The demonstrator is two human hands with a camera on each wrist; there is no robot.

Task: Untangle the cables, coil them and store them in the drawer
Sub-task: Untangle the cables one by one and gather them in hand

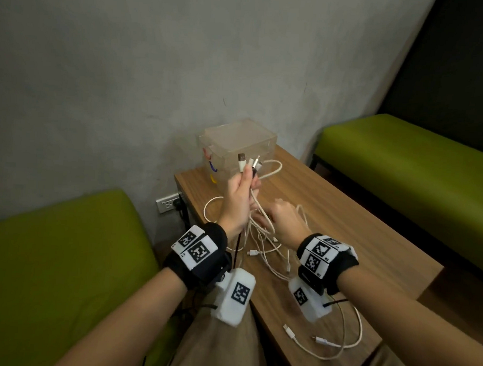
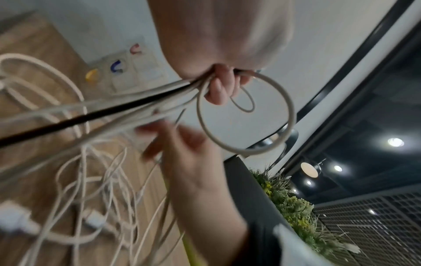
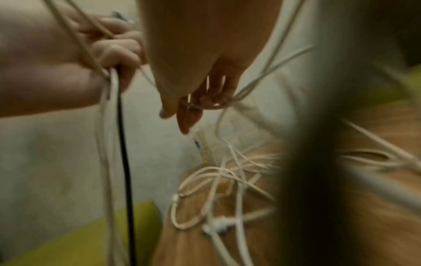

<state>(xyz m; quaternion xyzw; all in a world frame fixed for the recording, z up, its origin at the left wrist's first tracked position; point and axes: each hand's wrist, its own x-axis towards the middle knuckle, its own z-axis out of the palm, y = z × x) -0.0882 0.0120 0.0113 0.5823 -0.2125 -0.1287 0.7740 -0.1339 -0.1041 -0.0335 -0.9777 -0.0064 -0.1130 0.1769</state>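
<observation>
Green benches (image 1: 406,173) flank a wooden tabletop (image 1: 352,223) set against a grey wall. Clear plastic drawer box (image 1: 237,146) stands at the tabletop's far corner, with red, blue and yellow handles on its front. Tangle of white cables (image 1: 262,239) lies mid-tabletop, and part of it is lifted off the surface. One loose white cable (image 1: 335,344) loops at the near edge. Left hand (image 1: 238,199) is raised and clenched round a bundle of white cables plus one black cable (image 2: 75,122), with the plug ends sticking up above the fist. Right hand (image 1: 284,218) sits lower, just beside the left, fingers (image 3: 218,90) hooked round a white strand from the tangle.
</observation>
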